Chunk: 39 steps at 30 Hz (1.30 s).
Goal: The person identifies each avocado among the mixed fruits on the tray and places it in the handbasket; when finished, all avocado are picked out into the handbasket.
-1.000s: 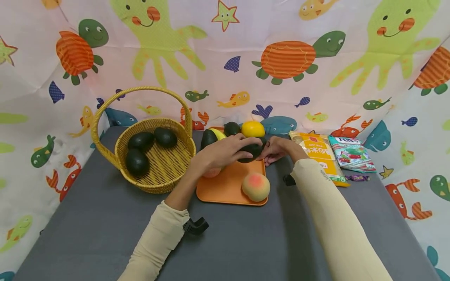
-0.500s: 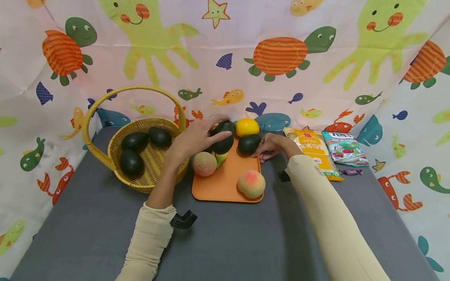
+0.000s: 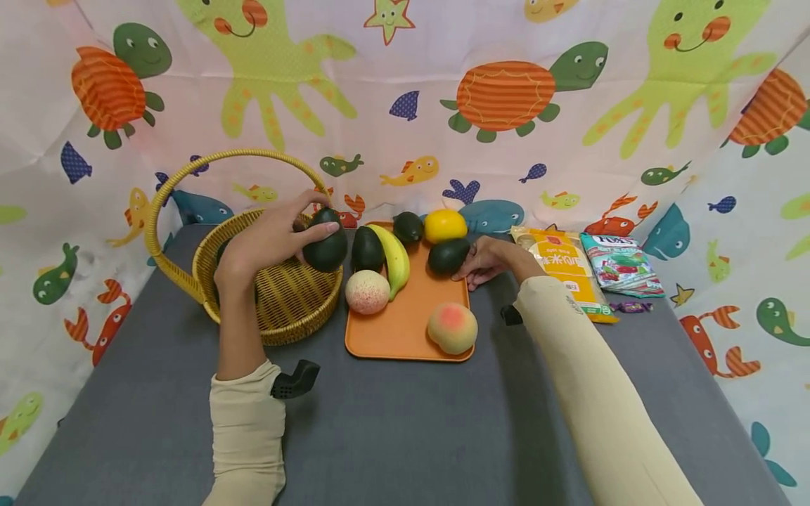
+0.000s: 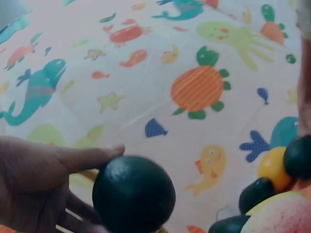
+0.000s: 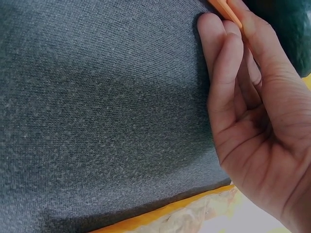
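Observation:
My left hand [image 3: 262, 239] grips a dark green avocado [image 3: 325, 246] above the right side of the yellow wicker basket [image 3: 297, 332]. In the left wrist view, that avocado [image 4: 133, 196] is seen against the patterned cloth. Avocados inside the basket are mostly hidden behind my left hand and wrist. My right hand [image 3: 486, 260] pinches the right edge of the orange tray [image 3: 399, 336]; the right wrist view shows the tray rim [image 5: 228, 12] between thumb and fingers. Another avocado [image 3: 448, 257] lies on the tray by my right hand.
Also on the tray are a banana [image 3: 397, 261], a lemon [image 3: 446, 226], a speckled peach [image 3: 367, 292], a peach [image 3: 452, 328] and two avocados, one [image 3: 368, 249] beside the banana. A yellow food bag [image 3: 566, 270], a candy bag [image 3: 621, 263] and a wrapped candy [image 3: 631, 307] lie right.
My left hand has carried the avocado leftward from the tray's right side to over the basket, uncovering the banana and other fruit. My right hand stays at the tray's edge.

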{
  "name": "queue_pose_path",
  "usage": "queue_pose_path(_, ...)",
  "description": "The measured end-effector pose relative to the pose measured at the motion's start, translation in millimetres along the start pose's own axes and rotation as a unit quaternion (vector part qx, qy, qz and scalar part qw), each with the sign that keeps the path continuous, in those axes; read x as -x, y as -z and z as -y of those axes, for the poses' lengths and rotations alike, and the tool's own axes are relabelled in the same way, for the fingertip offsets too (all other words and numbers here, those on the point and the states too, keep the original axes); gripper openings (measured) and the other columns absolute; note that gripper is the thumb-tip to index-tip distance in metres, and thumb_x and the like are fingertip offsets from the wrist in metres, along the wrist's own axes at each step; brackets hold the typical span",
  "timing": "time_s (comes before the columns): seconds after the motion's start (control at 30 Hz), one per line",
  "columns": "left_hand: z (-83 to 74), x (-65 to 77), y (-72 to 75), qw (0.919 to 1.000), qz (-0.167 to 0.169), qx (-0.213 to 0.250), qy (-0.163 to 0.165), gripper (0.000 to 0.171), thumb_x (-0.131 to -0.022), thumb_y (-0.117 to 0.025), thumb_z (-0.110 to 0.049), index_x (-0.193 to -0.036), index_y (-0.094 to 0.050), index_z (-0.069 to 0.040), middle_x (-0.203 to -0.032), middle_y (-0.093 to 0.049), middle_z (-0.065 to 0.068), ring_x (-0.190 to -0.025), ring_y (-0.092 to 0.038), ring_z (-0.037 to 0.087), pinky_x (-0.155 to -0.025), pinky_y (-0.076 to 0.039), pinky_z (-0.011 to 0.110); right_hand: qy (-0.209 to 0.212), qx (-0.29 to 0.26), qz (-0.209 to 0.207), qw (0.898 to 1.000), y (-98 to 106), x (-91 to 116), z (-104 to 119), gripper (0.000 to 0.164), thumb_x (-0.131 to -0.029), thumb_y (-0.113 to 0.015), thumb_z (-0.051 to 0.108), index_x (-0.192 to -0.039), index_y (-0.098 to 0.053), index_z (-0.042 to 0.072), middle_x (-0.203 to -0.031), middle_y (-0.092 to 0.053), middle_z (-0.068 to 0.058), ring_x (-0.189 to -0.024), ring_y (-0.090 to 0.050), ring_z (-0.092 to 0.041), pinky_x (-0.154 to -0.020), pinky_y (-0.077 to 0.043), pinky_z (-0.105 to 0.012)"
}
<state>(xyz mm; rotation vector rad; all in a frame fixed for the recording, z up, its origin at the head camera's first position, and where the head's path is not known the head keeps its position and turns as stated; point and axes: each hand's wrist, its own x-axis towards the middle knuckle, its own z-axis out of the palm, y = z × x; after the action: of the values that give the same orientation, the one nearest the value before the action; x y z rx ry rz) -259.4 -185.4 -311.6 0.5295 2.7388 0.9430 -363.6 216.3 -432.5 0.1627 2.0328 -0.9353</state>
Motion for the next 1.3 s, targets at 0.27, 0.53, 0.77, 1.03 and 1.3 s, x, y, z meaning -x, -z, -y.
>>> queue_pose_path(0.27,28.1,-0.3,7.1,0.9969,0.044,-0.002,0.065,0.065,-0.107,-0.052,-0.052,-0.157,-0.034,-0.014,-0.16,-0.041,0.027,-0.071,-0.07,0.025,-0.08,-0.059,0.048,-0.009,-0.002,-0.012,1.0,2.1,-1.5,-5.6,0.019,-0.088,-0.086,0.02,-0.083,-0.076,0.003,-0.069,-0.076,-0.005,-0.061,-0.075,-0.011,-0.062,-0.058,-0.019)
queue_pose_path(0.53,59.2,2.9,12.5,0.9867,0.065,0.004,0.149,0.068,-0.107,-0.054,-0.046,-0.157,-0.031,-0.008,-0.155,-0.039,0.037,-0.084,-0.075,0.038,-0.077,-0.063,0.048,-0.002,0.003,-0.012,1.0,1.8,-1.1,-5.2,0.02,-0.088,-0.086,0.021,-0.086,-0.076,0.003,-0.07,-0.076,-0.004,-0.063,-0.076,-0.011,-0.062,-0.059,-0.019)
queue_pose_path(0.77,71.2,-2.9,4.3,0.9698,0.022,-0.03,0.241,0.069,-0.106,-0.056,-0.048,-0.155,-0.034,-0.005,-0.153,-0.039,0.04,-0.098,-0.073,0.045,-0.087,-0.059,0.053,0.004,0.005,-0.019,1.0,1.8,-2.5,-3.4,0.02,-0.087,-0.086,0.02,-0.087,-0.077,0.002,-0.07,-0.076,-0.004,-0.062,-0.075,-0.01,-0.062,-0.058,-0.019)
queue_pose_path(1.03,78.0,-6.2,-11.4,0.9569,-0.058,-0.112,0.262,0.029,-0.101,-0.069,-0.026,-0.108,-0.056,-0.001,-0.108,-0.06,0.024,-0.105,-0.058,0.047,-0.095,-0.044,0.066,-0.008,-0.001,-0.016,1.0,-2.0,-3.7,-2.3,0.019,-0.088,-0.086,0.019,-0.085,-0.076,0.003,-0.071,-0.076,-0.005,-0.063,-0.076,-0.012,-0.063,-0.06,-0.02)
queue_pose_path(1.3,61.6,-8.5,-8.0,0.9684,0.013,-0.127,0.215,0.063,-0.097,-0.073,-0.046,-0.127,-0.054,0.005,-0.129,-0.059,0.032,-0.114,-0.057,0.046,-0.098,-0.05,0.06,0.004,0.009,-0.022,1.0,-1.0,-2.7,-1.5,0.021,-0.086,-0.088,0.022,-0.085,-0.077,0.003,-0.069,-0.076,-0.004,-0.06,-0.074,-0.009,-0.061,-0.058,-0.019)
